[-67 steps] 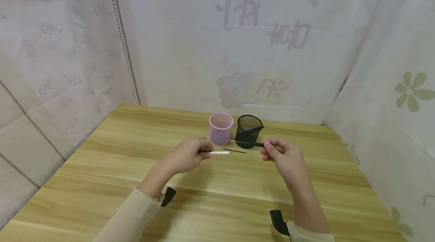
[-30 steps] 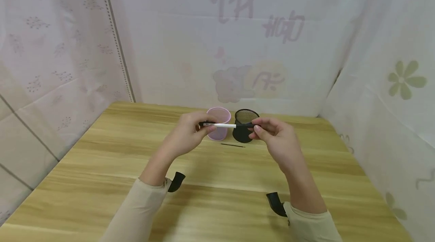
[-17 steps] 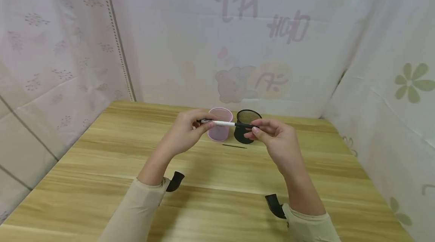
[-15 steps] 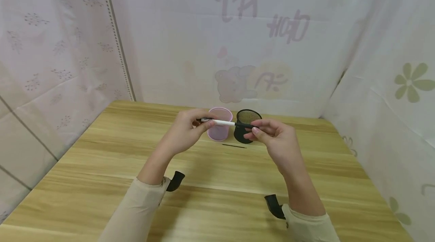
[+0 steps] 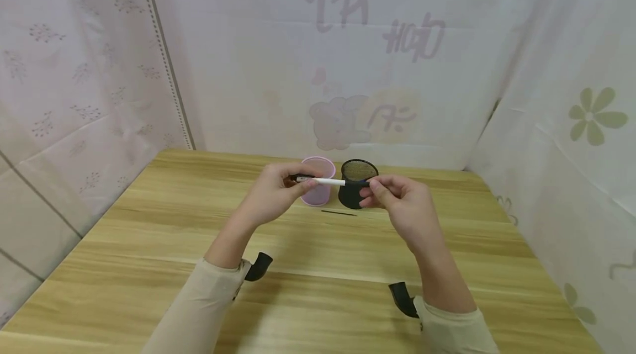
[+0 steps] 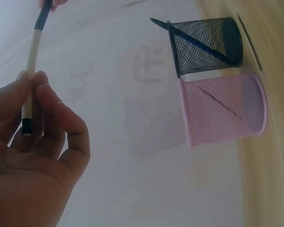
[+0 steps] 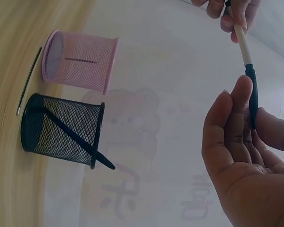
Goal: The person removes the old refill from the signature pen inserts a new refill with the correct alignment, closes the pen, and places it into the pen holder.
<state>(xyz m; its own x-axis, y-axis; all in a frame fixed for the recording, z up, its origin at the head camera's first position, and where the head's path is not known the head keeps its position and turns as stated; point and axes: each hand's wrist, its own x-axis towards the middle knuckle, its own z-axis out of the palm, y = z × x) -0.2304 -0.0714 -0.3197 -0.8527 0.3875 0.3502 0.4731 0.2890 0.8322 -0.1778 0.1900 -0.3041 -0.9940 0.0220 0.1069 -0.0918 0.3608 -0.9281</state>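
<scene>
Both hands hold one pen level above the table, its white barrel meeting a black grip section. My left hand pinches the barrel near its black end between thumb and fingers. At the other end, my right hand pinches the black grip section near its tip. Behind the pen stand a pink mesh pen cup and, to its right, a black mesh pen cup. A dark pen leans inside the black cup, its end poking past the rim.
A thin dark pen refill lies on the wooden table before the cups. Through the pink cup's wall a thin dark line shows. Patterned cloth hangs behind and at both sides. Black wrist pieces jut from the sleeves.
Earliest, the white barrel and the black grip section, with a thin refill sticking out, were apart, one in each hand. Now they are joined, and both hands are higher. Over the last second little moves.
</scene>
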